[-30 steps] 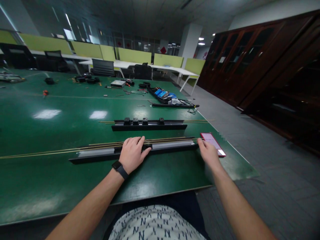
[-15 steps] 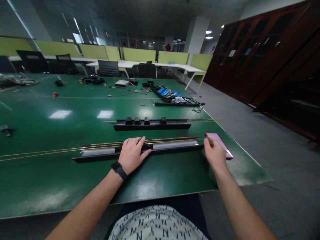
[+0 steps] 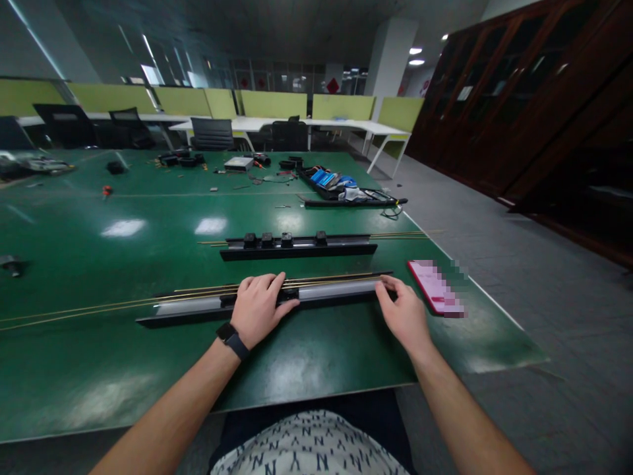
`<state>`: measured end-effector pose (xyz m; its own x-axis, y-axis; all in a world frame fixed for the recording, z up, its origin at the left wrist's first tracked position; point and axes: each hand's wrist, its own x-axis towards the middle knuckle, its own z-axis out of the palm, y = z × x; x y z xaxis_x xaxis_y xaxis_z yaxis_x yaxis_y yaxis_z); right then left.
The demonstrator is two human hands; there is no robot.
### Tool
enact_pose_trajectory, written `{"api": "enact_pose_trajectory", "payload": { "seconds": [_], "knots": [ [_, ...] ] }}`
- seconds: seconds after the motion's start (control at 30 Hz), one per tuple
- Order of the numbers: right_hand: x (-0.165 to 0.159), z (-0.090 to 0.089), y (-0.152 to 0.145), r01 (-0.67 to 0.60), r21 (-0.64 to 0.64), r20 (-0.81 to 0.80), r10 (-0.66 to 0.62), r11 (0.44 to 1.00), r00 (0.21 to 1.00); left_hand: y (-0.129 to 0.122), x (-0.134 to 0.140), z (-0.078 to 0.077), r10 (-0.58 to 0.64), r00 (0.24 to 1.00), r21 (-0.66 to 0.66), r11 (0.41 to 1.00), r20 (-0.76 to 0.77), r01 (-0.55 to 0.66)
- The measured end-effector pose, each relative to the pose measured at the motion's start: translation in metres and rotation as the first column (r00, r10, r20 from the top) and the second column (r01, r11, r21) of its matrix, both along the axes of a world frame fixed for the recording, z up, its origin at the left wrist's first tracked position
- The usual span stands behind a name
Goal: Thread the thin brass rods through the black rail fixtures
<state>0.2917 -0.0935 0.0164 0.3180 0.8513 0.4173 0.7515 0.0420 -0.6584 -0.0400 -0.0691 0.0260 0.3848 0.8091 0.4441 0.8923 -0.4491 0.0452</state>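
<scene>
On the green table, a long black channel (image 3: 336, 295) with a grey inner face lies crosswise in front of me. Thin brass rods (image 3: 198, 290) run along it and stick out far to the left. My left hand (image 3: 257, 307), wearing a dark watch (image 3: 232, 340), grips the channel near its middle, fingers over the rods and thumb on the near side. A black block in the channel is partly hidden beneath it. At the channel's right end, my right hand (image 3: 399, 307) has thumb and forefinger pinched at the tip of a thin brass rod; the contact is small.
Behind lies a second black channel (image 3: 297, 252) with several black blocks and brass rods. A red-edged phone (image 3: 430, 287) lies right of my right hand. Farther back are a black tray of blue items (image 3: 326, 181) and scattered small parts. The table edge (image 3: 494, 307) runs along the right.
My right hand has moved left, from beside the phone to the channel's right end, uncovering the phone. The left hand stays on the channel.
</scene>
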Motion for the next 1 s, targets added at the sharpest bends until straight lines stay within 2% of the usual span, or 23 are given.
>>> {"api": "enact_pose_trajectory", "payload": {
  "seconds": [0.33, 0.5, 0.77, 1.0],
  "knots": [
    [-0.027, -0.001, 0.007, -0.106, 0.052, -0.022, 0.107, 0.993, 0.994, 0.006, 0.003, 0.007, -0.018, 0.998, -0.048, 0.999, -0.055, 0.015],
    [-0.033, 0.004, 0.016, -0.122, 0.012, -0.07, 0.123, 0.992, 0.99, 0.009, 0.005, 0.007, -0.009, 0.999, -0.058, 0.998, -0.045, 0.007],
    [-0.027, 0.009, 0.031, -0.076, -0.04, -0.051, 0.074, 0.996, 0.996, 0.024, 0.012, 0.005, -0.024, 1.0, -0.079, 0.997, -0.01, 0.023],
    [-0.026, 0.003, 0.045, 0.017, -0.029, -0.022, -0.018, 0.999, 1.0, 0.038, 0.02, 0.006, -0.044, 0.999, -0.101, 0.994, 0.001, 0.044]
  ]
}}
